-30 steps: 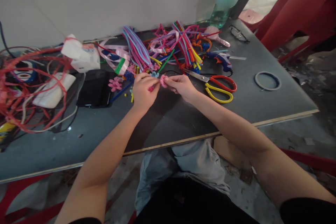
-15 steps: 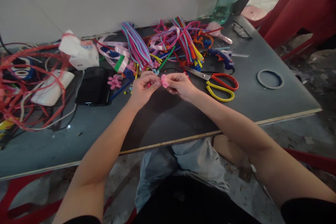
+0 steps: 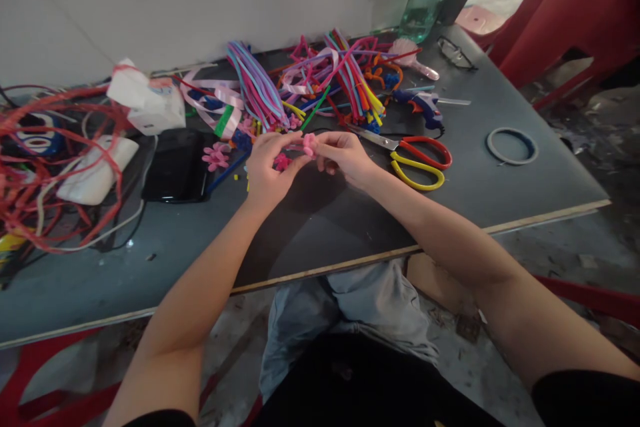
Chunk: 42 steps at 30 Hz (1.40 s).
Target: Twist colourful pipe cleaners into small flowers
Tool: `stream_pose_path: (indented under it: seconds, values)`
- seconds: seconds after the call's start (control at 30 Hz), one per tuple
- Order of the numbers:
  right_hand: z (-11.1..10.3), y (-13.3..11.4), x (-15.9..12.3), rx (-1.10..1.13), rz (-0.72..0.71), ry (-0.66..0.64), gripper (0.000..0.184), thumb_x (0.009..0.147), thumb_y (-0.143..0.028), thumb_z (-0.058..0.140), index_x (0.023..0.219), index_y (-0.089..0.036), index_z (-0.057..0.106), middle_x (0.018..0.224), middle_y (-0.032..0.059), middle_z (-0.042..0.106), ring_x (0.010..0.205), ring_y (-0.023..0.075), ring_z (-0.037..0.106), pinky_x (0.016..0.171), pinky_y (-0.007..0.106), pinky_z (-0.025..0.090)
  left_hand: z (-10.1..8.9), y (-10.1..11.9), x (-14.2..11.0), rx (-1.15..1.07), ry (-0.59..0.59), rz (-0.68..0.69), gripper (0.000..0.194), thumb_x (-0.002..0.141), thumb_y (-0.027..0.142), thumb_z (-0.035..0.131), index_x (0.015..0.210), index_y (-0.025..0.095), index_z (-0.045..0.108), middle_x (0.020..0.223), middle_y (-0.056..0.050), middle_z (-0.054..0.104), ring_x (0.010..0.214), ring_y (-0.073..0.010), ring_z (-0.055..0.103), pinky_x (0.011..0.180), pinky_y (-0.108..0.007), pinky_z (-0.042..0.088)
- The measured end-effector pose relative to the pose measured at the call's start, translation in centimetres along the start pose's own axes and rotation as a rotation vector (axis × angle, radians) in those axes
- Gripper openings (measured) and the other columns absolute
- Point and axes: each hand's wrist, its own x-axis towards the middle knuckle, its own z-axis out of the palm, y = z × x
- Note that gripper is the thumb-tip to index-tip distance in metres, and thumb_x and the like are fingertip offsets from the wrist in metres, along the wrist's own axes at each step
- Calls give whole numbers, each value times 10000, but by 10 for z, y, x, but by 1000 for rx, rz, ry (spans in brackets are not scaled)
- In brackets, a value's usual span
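Between my two hands, just above the table, is a small looped pink pipe-cleaner flower (image 3: 309,144). My right hand (image 3: 345,159) pinches it between thumb and forefinger, the other fingers curled below. From the other side, my left hand (image 3: 270,163) has its thumb and forefinger closed at the flower's edge, making a ring. Through that ring shows a darker pink looped piece (image 3: 281,161); whether it is held or lies on the table, I cannot tell. Left of my left hand lies another pink pipe-cleaner flower (image 3: 216,157).
Bundles of pipe cleaners (image 3: 256,87) and ribbon (image 3: 230,121) lie along the wall. Scissors (image 3: 420,159), a glue gun (image 3: 423,107) and a tape ring (image 3: 513,147) are on the right. A black phone (image 3: 176,165) and tangled red cord (image 3: 113,180) lie left.
My left thumb and forefinger have spread into a wider ring, showing the darker pink piece. The pink flower stays between my hands. The view has shifted slightly.
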Motion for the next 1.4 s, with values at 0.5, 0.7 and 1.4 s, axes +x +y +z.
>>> stream_pose_path:
  seconds: [0.5, 0.7, 1.4]
  values:
    - [2, 5, -2, -87, -143, -103, 595, 682, -709, 811, 791, -153, 628, 683, -16, 629, 485, 44, 526, 368, 167, 372, 5, 0, -2, 29, 29, 22, 303, 986, 508, 598, 1006, 287, 804, 969, -32, 799, 1014, -223, 664, 1029, -460, 507]
    - [9, 11, -5, -246, -215, 132, 604, 725, -769, 728, 835, -186, 613, 733, 11, 651, 538, 71, 532, 429, 198, 400, 6, 6, -4, 76, 86, -46, 254, 963, 466, 641, 1006, 271, 798, 941, -34, 787, 1004, -231, 657, 1012, -440, 525]
    - [13, 4, -14, -548, -355, 173, 274, 903, -450, 636, 815, -192, 610, 797, 31, 676, 614, 100, 542, 571, 238, 425, 8, -7, -3, -125, 1, -175, 388, 902, 629, 661, 846, 250, 722, 926, -32, 670, 938, -190, 642, 943, -359, 537]
